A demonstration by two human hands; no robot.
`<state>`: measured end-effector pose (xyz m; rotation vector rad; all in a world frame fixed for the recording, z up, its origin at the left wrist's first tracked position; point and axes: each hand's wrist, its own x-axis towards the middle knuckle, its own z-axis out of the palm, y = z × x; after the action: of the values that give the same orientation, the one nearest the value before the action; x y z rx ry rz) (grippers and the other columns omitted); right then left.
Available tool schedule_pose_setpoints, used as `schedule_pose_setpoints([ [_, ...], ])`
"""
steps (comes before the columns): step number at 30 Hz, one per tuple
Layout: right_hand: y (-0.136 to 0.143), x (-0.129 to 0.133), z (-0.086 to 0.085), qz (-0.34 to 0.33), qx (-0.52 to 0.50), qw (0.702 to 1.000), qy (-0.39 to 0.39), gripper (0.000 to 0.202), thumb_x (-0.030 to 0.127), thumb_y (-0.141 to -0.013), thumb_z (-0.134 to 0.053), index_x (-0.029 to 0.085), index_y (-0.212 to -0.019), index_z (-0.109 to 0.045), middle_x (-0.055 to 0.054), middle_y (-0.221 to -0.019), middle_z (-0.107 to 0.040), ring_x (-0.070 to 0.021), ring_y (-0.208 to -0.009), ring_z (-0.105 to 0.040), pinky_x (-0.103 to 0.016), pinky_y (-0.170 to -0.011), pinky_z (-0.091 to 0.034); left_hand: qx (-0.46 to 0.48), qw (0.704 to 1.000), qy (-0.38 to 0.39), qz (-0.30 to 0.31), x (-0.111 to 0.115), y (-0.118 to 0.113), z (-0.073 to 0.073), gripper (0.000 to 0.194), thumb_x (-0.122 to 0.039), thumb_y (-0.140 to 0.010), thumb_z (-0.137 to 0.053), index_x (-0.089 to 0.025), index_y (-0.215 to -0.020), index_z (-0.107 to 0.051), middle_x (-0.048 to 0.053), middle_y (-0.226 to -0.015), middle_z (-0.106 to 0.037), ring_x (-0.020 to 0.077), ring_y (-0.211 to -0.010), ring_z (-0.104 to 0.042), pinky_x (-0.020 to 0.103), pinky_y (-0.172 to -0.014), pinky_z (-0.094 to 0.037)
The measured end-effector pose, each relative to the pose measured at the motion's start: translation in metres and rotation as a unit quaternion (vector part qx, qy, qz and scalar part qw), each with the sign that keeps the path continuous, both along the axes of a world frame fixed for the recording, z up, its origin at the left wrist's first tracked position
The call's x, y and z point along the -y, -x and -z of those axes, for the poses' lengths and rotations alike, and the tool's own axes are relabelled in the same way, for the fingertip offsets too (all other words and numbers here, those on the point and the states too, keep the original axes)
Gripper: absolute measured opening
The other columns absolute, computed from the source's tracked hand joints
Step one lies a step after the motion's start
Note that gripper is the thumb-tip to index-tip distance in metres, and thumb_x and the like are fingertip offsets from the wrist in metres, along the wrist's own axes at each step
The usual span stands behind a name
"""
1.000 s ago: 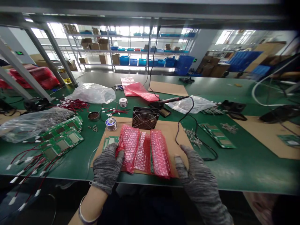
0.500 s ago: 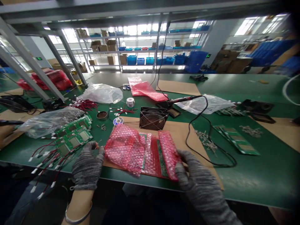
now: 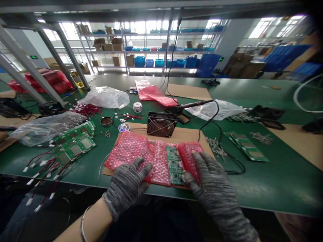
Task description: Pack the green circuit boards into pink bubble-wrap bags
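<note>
A sheet of pink bubble wrap lies spread near the table's front edge. On it sits a green circuit board, dense with small parts. My left hand, in a grey knitted glove, rests on the wrap's left part, its fingers stretched out. My right hand, gloved alike, grips the right flap of the wrap, the thumb beside the board's edge and the fingers over the flap. Another green edge just shows under the left part of the wrap.
Circuit boards with red wires lie to the left. Behind the wrap stands a black fan, with a solder spool beside it. A soldering iron trails its black cable on the right, near scattered screws and more boards.
My left hand has moved right from the table onto the bubble wrap. The right flap has tilted over, and the board beside it now shows its face. The view has shifted slightly.
</note>
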<state>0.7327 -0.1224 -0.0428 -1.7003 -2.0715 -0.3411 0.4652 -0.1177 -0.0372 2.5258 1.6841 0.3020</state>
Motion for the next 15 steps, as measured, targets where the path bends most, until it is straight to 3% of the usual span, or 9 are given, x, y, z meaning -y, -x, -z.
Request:
schedule_pose_setpoints([
  [4, 0.04, -0.002, 0.006, -0.163, 0.006, 0.986, 0.021, 0.041, 0.021, -0.084, -0.048, 0.013, -0.122, -0.062, -0.014, -0.134, -0.056, -0.0291, -0.125, -0.05, -0.05, -0.109, -0.041, 0.104, 0.993, 0.04, 0.034, -0.006, -0.002, -0.006, 0.018, -0.024, -0.086, -0.055, -0.025, -0.09, -0.072, 0.006, -0.096, -0.072, 0.0192, -0.077, -0.068, 0.033, -0.073, -0.054],
  [7, 0.055, -0.004, 0.024, -0.206, -0.003, 0.977, 0.054, 0.041, 0.018, -0.088, -0.046, 0.014, -0.126, -0.061, -0.012, -0.131, -0.059, -0.0253, -0.125, -0.051, -0.049, -0.111, -0.04, 0.185, 0.982, 0.008, 0.021, -0.013, 0.003, -0.005, 0.016, -0.027, -0.087, -0.054, -0.024, -0.085, -0.069, 0.002, -0.085, -0.071, 0.0149, -0.079, -0.067, 0.027, -0.076, -0.053],
  [11, 0.058, -0.008, 0.039, -0.194, 0.001, 0.977, 0.091, 0.042, 0.017, -0.084, -0.048, 0.012, -0.123, -0.062, -0.014, -0.125, -0.062, -0.0268, -0.119, -0.055, -0.05, -0.109, -0.042, 0.295, 0.947, -0.08, -0.103, -0.029, 0.019, -0.008, 0.019, -0.032, -0.09, -0.049, -0.02, -0.092, -0.063, 0.002, -0.084, -0.07, 0.0141, -0.076, -0.066, 0.027, -0.075, -0.054],
  [15, 0.061, -0.011, 0.024, -0.184, 0.022, 0.975, 0.124, 0.042, 0.015, -0.08, -0.049, 0.011, -0.119, -0.066, -0.015, -0.121, -0.065, -0.0286, -0.113, -0.058, -0.049, -0.104, -0.045, 0.347, 0.888, -0.185, -0.24, -0.042, 0.058, -0.026, 0.031, -0.044, -0.093, -0.045, -0.017, -0.101, -0.058, 0.003, -0.093, -0.068, 0.0147, -0.081, -0.065, 0.028, -0.077, -0.055],
])
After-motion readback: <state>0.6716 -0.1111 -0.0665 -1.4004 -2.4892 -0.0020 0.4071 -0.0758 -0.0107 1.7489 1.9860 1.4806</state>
